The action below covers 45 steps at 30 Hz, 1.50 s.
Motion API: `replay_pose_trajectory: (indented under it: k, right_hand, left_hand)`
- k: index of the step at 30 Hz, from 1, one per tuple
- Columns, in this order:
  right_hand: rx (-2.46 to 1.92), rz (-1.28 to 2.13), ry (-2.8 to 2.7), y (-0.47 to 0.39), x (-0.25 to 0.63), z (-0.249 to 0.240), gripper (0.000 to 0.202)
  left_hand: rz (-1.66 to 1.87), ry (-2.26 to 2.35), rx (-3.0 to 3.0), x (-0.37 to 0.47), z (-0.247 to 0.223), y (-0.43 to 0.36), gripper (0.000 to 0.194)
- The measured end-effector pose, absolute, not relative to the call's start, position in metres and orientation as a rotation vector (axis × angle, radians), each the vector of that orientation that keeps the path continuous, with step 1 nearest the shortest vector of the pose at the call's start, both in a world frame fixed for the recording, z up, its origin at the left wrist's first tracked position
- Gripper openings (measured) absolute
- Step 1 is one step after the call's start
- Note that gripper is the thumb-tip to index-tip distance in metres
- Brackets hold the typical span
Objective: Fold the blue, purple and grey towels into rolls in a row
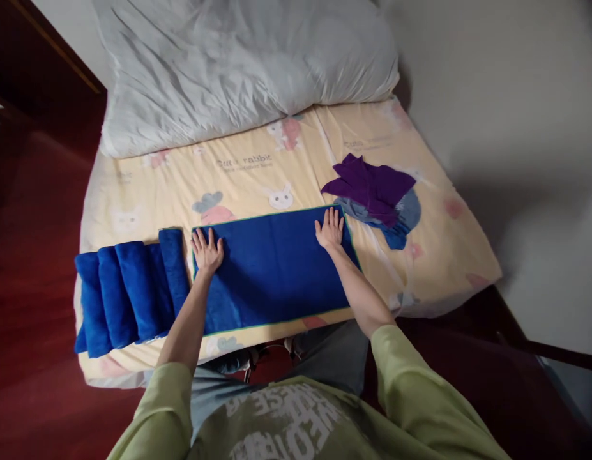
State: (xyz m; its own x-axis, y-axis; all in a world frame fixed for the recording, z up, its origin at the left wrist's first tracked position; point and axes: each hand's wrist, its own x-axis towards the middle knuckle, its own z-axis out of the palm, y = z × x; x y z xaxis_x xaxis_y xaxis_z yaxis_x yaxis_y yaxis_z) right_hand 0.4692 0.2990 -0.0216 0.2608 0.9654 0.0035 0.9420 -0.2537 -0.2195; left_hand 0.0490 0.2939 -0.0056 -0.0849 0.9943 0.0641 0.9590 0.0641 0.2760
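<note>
A blue towel (276, 275) with a thin green edge lies spread flat along the front of the bed. On its far left corner rests my left hand (207, 252), palm down with the fingers spread. My right hand (331, 229) lies flat near the towel's far right corner, fingers stretched out. Neither hand grips the cloth. Just left of the towel, several rolled blue towels (135, 275) sit side by side. To the right, a crumpled purple cloth (367, 182) lies over grey-blue cloths (409, 207), close to my right hand.
The bed (181, 179) has a pale yellow sheet printed with rabbits. A large silvery-white quilt (257, 64) is heaped across its far side. A pale wall (516, 115) stands to the right, and dark red floor (32, 255) shows on the left.
</note>
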Motion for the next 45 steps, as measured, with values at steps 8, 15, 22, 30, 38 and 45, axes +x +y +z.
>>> replay_pose_trajectory:
  k: [8, 15, 22, 30, 38, 45]
  right_hand:
    - [-1.755, 0.360, -2.238, 0.130, 0.304, -0.010, 0.061]
    - [-1.723, 0.417, -2.183, 0.110, 0.295, -0.015, 0.056]
    - [-1.875, 0.279, -2.035, 0.088, 0.362, -0.027, 0.058]
    - [-2.179, 0.116, -1.731, 0.042, 0.463, -0.051, 0.063]
    - [-2.342, 0.082, -1.589, 0.017, 0.485, -0.044, 0.067]
    - [-2.386, 0.141, -1.675, 0.012, 0.489, -0.040, 0.071]
  left_hand:
    - [0.511, 1.758, 2.311, 0.147, -0.015, 0.126, 0.057]
    - [0.541, 1.776, 2.312, 0.144, -0.026, 0.097, 0.053]
    - [0.592, 2.059, 2.158, 0.095, -0.025, 0.069, 0.055]
    - [0.681, 2.242, 2.018, 0.046, -0.030, 0.031, 0.061]
    - [0.751, 2.143, 1.982, 0.034, -0.024, 0.015, 0.059]
    - [0.668, 2.255, 1.928, -0.001, -0.017, -0.009, 0.058]
